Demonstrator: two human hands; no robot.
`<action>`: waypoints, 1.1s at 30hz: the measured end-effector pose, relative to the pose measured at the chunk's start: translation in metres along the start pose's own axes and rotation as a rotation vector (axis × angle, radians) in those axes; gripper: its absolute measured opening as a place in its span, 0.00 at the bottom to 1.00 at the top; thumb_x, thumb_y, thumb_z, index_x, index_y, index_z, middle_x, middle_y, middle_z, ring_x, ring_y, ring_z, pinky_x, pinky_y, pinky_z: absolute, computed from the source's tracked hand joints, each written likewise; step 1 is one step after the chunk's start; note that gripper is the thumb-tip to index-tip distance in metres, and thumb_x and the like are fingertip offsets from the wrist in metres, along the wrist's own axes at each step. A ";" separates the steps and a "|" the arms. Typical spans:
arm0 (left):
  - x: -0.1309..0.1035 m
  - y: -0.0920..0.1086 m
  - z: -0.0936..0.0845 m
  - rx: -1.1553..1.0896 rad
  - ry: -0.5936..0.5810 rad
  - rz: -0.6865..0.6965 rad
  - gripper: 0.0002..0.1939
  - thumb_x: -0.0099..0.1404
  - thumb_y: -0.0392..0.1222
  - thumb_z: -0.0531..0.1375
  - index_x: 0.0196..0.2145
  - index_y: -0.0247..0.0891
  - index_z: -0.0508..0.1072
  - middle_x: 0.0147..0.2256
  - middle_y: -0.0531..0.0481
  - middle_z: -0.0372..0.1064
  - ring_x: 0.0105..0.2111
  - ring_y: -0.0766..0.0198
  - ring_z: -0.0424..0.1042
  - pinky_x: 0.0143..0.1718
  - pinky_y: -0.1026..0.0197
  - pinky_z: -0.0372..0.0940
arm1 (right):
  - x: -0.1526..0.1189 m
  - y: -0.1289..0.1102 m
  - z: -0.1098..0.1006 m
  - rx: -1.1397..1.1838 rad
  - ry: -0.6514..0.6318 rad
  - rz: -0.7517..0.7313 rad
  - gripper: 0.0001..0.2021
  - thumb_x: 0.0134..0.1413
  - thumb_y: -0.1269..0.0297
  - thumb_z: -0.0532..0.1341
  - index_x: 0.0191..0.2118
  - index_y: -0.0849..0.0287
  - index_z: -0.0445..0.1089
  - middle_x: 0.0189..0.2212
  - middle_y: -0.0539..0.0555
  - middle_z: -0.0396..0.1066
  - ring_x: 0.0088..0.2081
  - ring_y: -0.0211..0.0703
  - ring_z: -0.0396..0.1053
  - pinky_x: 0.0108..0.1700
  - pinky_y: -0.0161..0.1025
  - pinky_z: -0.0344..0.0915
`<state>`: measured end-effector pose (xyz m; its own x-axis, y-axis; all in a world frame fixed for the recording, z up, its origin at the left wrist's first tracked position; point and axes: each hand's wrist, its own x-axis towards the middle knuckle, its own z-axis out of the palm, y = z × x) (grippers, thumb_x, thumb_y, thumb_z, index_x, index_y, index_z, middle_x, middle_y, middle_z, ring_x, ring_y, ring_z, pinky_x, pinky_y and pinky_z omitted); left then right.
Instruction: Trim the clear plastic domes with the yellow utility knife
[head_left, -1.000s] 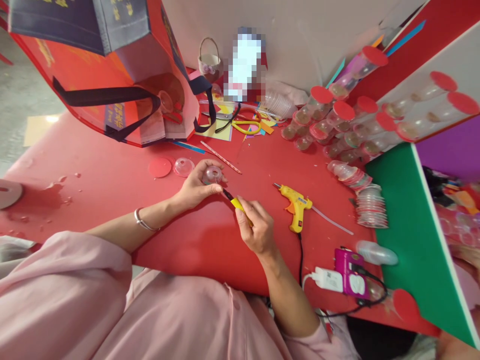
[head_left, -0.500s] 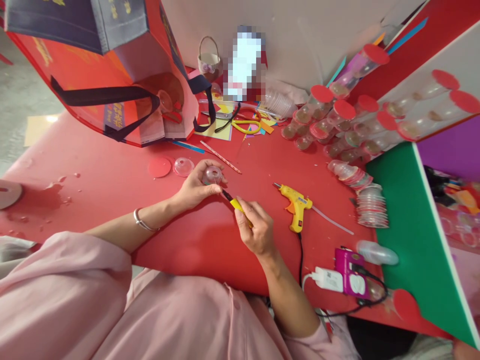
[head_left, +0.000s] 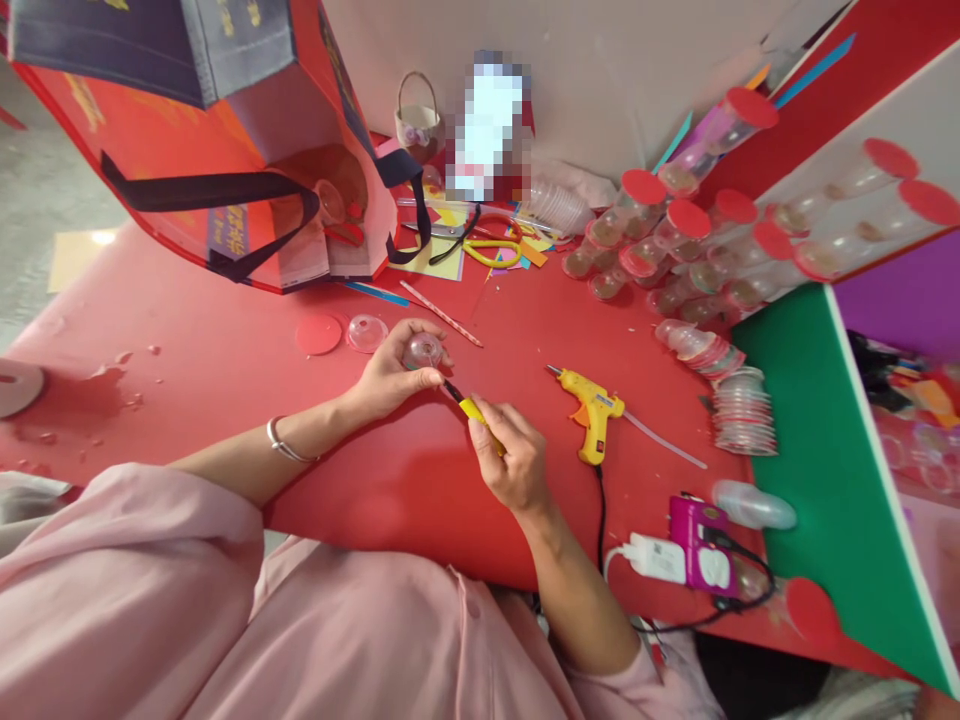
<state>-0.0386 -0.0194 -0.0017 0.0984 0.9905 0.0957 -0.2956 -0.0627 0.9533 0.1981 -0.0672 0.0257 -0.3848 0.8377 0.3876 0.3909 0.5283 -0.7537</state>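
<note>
Near the middle of the red table, my left hand is wrapped round a small clear plastic dome lid with a hole in its top. My right hand grips a yellow and black utility knife, its dark front end pointing up and left at the lid's near rim. The tip lies close by my left thumb; whether it touches the plastic I cannot tell. Just left of my left hand lie another clear dome lid and a flat red disc.
A yellow glue gun lies to the right, its cord running past a purple power adapter. Red-topped clear plastic cups crowd the back right. Scissors, a striped straw and a large red bag are farther back.
The dome lid in my left hand has tilted or shifted very slightly to the left. Both hands and the knife stay almost in place.
</note>
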 end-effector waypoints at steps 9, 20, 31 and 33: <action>0.001 0.000 0.003 -0.009 0.002 0.008 0.32 0.56 0.49 0.78 0.52 0.39 0.69 0.40 0.46 0.80 0.38 0.59 0.82 0.38 0.60 0.76 | -0.006 0.002 0.008 -0.158 0.082 -0.029 0.21 0.72 0.66 0.59 0.66 0.59 0.71 0.43 0.61 0.78 0.43 0.46 0.77 0.46 0.43 0.77; -0.001 -0.002 -0.001 0.009 -0.003 -0.006 0.34 0.56 0.51 0.78 0.53 0.39 0.69 0.40 0.45 0.80 0.38 0.59 0.81 0.37 0.61 0.76 | -0.002 -0.003 0.002 0.063 -0.011 0.039 0.19 0.73 0.67 0.57 0.64 0.54 0.72 0.44 0.57 0.78 0.45 0.45 0.77 0.50 0.44 0.76; -0.001 -0.002 0.000 -0.035 -0.012 -0.023 0.36 0.53 0.52 0.79 0.52 0.40 0.68 0.40 0.45 0.79 0.37 0.60 0.80 0.34 0.63 0.74 | -0.003 -0.005 0.002 0.151 -0.027 0.055 0.18 0.73 0.66 0.57 0.63 0.53 0.74 0.46 0.56 0.79 0.45 0.44 0.77 0.51 0.42 0.75; 0.000 -0.001 0.001 -0.039 -0.013 -0.030 0.37 0.52 0.53 0.79 0.52 0.39 0.68 0.40 0.45 0.79 0.37 0.59 0.80 0.34 0.63 0.74 | -0.003 -0.006 0.003 0.121 -0.018 0.048 0.19 0.73 0.66 0.57 0.64 0.53 0.73 0.46 0.56 0.79 0.46 0.44 0.77 0.52 0.42 0.76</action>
<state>-0.0372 -0.0200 -0.0023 0.1197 0.9903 0.0710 -0.3291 -0.0279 0.9439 0.1949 -0.0734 0.0273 -0.3836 0.8582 0.3410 0.3054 0.4664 -0.8302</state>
